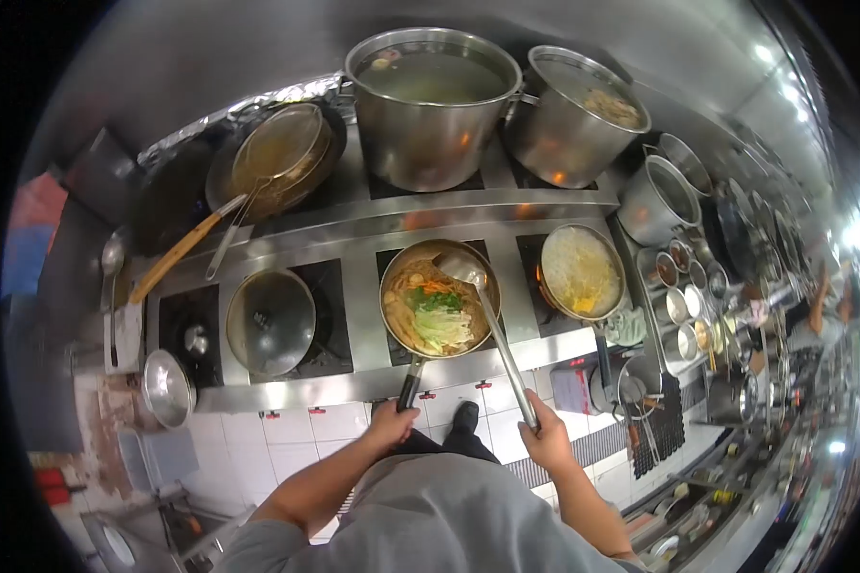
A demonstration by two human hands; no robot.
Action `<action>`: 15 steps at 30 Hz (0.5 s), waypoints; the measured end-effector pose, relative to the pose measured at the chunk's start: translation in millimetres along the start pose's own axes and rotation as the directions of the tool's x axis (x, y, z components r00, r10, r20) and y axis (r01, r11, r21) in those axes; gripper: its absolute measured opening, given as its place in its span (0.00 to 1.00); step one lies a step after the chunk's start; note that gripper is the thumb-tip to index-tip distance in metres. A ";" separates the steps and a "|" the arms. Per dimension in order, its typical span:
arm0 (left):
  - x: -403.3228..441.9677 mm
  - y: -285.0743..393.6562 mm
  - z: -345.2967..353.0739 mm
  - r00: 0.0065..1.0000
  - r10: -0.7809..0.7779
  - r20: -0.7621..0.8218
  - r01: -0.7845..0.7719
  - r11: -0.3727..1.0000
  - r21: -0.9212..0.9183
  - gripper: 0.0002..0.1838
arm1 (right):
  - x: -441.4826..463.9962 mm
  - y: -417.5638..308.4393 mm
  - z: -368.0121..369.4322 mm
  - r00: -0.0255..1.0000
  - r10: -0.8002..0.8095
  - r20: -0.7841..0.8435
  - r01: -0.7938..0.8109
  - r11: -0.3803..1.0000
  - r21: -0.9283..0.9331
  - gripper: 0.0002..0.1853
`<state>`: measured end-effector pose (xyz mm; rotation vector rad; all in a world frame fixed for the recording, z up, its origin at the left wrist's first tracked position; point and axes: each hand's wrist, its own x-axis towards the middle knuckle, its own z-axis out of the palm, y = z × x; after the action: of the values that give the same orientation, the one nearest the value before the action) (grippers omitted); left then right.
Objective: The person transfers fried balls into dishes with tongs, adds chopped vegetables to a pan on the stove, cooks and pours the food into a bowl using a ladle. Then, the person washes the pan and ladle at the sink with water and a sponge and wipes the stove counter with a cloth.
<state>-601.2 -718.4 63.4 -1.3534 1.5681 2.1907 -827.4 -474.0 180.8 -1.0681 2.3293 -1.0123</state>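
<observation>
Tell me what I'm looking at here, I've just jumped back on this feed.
Someone is working at a stove. The left hand grips the handle of a pan on the front middle burner, and the right hand holds a long metal ladle with its bowl in that pan. Pale shreds, chopped greens and orange strips lie unmixed inside. To the right, a second pan holds pale and yellow food. Two big pots of liquid stand behind.

The steel stove point(360, 296) carries pans point(412, 382) and stockpots point(422, 148)
</observation>
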 end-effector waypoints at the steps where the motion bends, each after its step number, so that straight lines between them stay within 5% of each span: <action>1: -15.4 30.9 -0.9 0.996 -0.087 -0.020 0.089 0.982 0.164 0.15 | 12.1 5.3 -3.1 0.999 0.004 0.043 -0.002 0.999 -0.039 0.35; 4: -14.5 38.4 5.7 0.999 -0.044 -0.030 0.047 0.991 0.126 0.17 | 51.5 17.5 -6.0 0.986 0.013 0.164 -0.003 0.998 -0.066 0.34; 10: -7.0 44.5 -9.0 0.997 -0.028 -0.067 0.038 0.988 0.153 0.13 | 100.1 59.8 -15.8 0.910 -0.213 0.355 0.287 0.943 -0.170 0.35; 12: -11.9 50.0 -9.2 0.997 -0.011 -0.074 0.023 0.986 0.163 0.14 | 106.1 58.3 -54.7 0.845 -0.150 0.513 0.396 0.820 -0.413 0.35; 15: -9.3 40.4 -9.3 0.996 -0.002 -0.084 0.011 0.994 0.109 0.14 | 119.0 61.5 -107.9 0.804 -0.179 0.567 0.518 0.677 -0.522 0.36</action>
<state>-612.8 -740.7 97.6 -1.4320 1.6828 2.0369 -997.4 -489.1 201.7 -1.8627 2.0984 0.0752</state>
